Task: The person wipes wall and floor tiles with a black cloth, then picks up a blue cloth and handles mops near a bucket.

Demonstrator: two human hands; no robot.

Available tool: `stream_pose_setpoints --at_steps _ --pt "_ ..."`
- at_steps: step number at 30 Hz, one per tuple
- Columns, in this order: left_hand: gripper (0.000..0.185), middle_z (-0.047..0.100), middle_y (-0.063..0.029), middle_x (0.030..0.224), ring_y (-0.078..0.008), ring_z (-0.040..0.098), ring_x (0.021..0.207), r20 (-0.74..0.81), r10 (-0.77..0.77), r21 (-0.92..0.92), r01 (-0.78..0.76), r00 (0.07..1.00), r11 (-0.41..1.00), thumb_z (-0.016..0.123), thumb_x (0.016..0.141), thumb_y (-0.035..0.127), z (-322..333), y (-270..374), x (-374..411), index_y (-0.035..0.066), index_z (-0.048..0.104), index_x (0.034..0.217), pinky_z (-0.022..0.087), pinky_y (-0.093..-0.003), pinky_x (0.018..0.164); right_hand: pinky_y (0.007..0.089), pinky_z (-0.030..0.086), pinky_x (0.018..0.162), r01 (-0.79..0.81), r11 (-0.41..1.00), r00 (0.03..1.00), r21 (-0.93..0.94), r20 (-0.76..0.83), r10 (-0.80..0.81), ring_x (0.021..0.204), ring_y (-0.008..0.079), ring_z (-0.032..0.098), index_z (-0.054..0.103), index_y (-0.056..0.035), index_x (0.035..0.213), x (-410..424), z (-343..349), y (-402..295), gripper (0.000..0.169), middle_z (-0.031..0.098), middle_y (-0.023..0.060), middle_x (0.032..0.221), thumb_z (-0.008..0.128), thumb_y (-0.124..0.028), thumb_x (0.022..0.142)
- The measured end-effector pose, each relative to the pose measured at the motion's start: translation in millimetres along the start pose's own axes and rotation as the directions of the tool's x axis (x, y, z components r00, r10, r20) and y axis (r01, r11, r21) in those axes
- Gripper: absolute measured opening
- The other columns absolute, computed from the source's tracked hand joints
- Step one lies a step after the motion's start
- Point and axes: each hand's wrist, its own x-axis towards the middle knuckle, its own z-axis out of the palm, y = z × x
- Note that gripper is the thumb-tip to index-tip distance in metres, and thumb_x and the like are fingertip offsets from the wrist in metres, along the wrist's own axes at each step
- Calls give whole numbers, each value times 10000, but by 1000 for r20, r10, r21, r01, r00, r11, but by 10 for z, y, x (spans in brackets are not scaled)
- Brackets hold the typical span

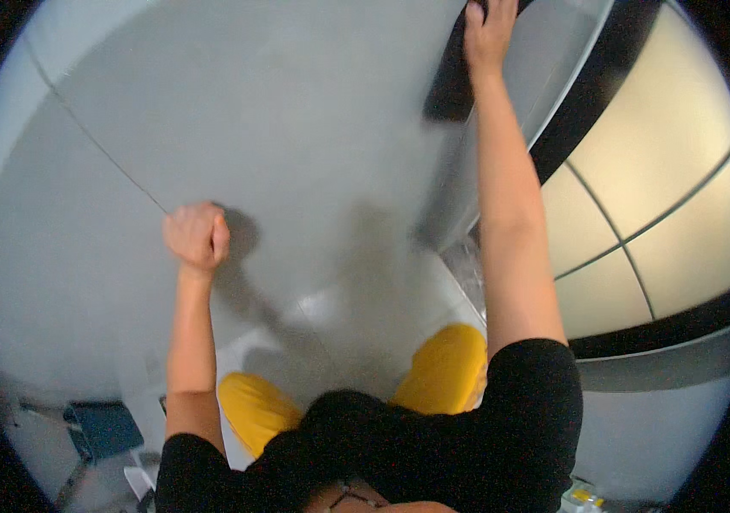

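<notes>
Before me is a broad smooth grey surface (314, 115), perhaps a wall or large panel. My left hand (197, 236) is curled into a fist close to it, its shadow just to the right. A thin dark line (105, 151), a seam or a cord, runs from the upper left to this fist. No object shows in the fist. My right hand (492, 38) reaches up to a dark strip (451, 90) along the grey surface's right side. Its fingertips are cut off by the picture's top edge, so its grip is hidden.
At the right, a pale glowing panel (647, 167) with thin crossing bars sits in a black frame (602, 90). My knees in yellow trousers (445, 372) are below. A dark blue object (106, 428) lies at the lower left, blurred.
</notes>
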Motion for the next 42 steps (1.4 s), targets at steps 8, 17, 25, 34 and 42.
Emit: stream_pose_setpoints --at_steps 8,17,25,34,42 --pt "77 589 -56 696 -212 554 590 251 -133 -242 195 959 951 584 789 75 417 652 -431 62 575 714 401 -298 508 457 250 1073 115 993 993 15 38 -116 1304 389 318 372 -40 1364 -992 -155 216 584 351 198 1413 411 -400 906" --pt "66 597 -92 710 -238 560 588 415 -176 -212 283 893 936 577 798 37 541 792 -1319 29 578 733 427 -317 497 504 235 1066 -265 962 925 -58 265 271 1264 442 314 425 -38 1293 -3422 -552 333 606 296 224 1432 542 -127 705" --pt "165 571 -103 706 -177 530 565 608 -545 -116 743 578 659 526 885 98 478 1206 -2066 -1 573 762 409 -270 510 487 148 1102 -564 808 758 -173 280 589 1345 423 191 268 -12 1391 -4903 -737 140 658 177 227 1480 518 -94 788" --pt "265 535 -12 685 -68 480 561 664 -748 -37 999 -3 -38 466 963 250 11 1648 -2580 53 540 803 386 -213 490 425 295 1048 -932 -179 -147 315 124 981 1245 329 372 130 -68 1450 -6232 -521 -145 593 258 198 1450 400 -266 961" --pt "282 543 -14 691 -64 483 543 528 -841 -38 986 -119 -163 472 958 285 -443 1597 -2814 57 553 815 381 -204 471 415 177 1104 -780 -568 -493 262 303 816 1319 275 265 170 -79 1429 -6379 -371 -1927 605 233 119 1476 333 -432 965"
